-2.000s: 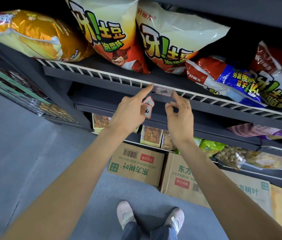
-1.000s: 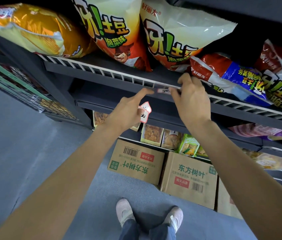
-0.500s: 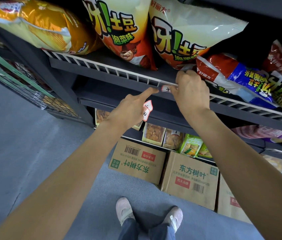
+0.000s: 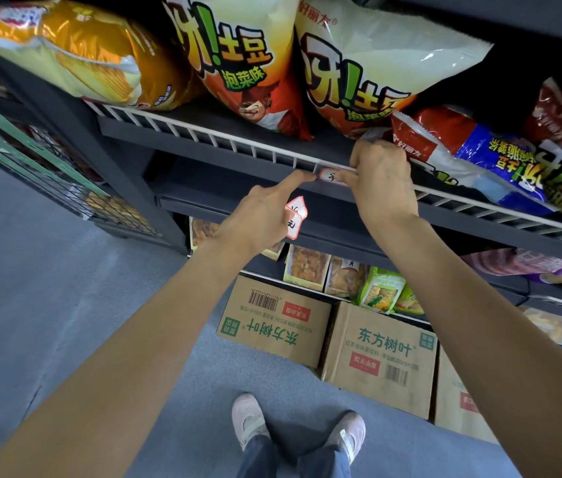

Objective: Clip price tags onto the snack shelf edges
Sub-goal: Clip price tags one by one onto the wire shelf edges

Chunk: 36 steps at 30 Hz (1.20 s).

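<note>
A small white price tag with a red border (image 4: 328,175) sits on the white wire rail (image 4: 203,134) at the front of the snack shelf. My right hand (image 4: 381,181) is curled over the rail and pinches the tag from the right. The forefinger of my left hand (image 4: 262,219) is stretched out and touches the tag's left end. The other fingers of that hand are closed on a few spare red-bordered tags (image 4: 295,217) that stick out below the palm.
Big chip bags (image 4: 248,60) lie on the shelf just behind the rail, and red and blue bags (image 4: 500,157) lie to the right. Lower shelves hold small snack packs (image 4: 341,274). Cardboard boxes (image 4: 379,357) stand on the grey floor by my feet. A green-framed wire rack (image 4: 48,174) is at the left.
My right hand has gone from below the tag up over the rail and closed on the tag. The left forefinger stays at the tag's left end. The view has shifted slightly left.
</note>
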Each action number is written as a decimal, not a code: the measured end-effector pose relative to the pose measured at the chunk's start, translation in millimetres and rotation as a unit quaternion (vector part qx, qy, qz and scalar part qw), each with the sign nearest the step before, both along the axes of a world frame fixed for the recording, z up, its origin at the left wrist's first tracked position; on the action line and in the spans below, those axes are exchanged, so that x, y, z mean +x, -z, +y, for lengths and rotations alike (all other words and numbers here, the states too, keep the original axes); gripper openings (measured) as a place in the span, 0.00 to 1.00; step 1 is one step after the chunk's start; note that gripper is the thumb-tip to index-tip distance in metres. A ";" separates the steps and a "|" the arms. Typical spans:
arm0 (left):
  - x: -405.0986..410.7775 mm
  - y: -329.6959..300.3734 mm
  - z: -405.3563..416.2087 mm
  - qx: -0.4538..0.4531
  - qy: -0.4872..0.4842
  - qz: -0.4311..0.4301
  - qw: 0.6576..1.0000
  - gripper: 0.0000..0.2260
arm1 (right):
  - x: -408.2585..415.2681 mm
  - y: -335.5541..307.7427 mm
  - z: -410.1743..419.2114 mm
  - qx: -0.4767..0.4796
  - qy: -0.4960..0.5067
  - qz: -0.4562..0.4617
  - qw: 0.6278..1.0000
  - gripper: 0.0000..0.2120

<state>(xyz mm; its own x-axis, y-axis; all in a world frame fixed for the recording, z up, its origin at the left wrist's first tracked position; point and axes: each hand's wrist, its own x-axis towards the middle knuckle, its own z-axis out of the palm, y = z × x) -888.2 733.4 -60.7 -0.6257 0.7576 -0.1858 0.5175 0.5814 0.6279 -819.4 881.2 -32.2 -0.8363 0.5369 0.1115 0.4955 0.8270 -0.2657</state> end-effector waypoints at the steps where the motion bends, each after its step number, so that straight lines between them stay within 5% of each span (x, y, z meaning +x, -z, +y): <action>1: 0.1 -0.3 0.0 0.003 0.000 -0.001 1.000 0.30 | 0.3 0.0 0.3 -0.013 0.000 0.003 1.000 0.10; 23: 10.3 8.6 9.6 0.080 -0.077 -0.021 0.994 0.24 | 27.4 11.6 -8.8 -0.025 0.010 0.022 0.999 0.19; 27: 15.5 0.8 13.2 0.133 -0.154 -0.045 0.978 0.10 | 30.7 12.1 -11.9 -0.099 -0.008 0.058 0.993 0.22; 31: 28.3 -8.5 16.2 0.154 -0.173 -0.118 0.966 0.07 | 41.8 5.4 -18.2 -0.198 0.013 0.081 0.977 0.21; 36: 55.0 -32.9 17.3 0.223 -0.192 -0.251 0.922 0.05 | 67.8 -19.0 -20.5 -0.424 0.111 0.141 0.888 0.11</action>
<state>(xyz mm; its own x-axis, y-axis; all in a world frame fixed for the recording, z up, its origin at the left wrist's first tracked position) -833.2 750.7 -27.8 -0.7839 0.5692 -0.2481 -0.0937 0.2866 0.9535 -751.6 860.7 -13.1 -0.7031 0.6752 -0.2232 0.4357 0.1610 -0.8856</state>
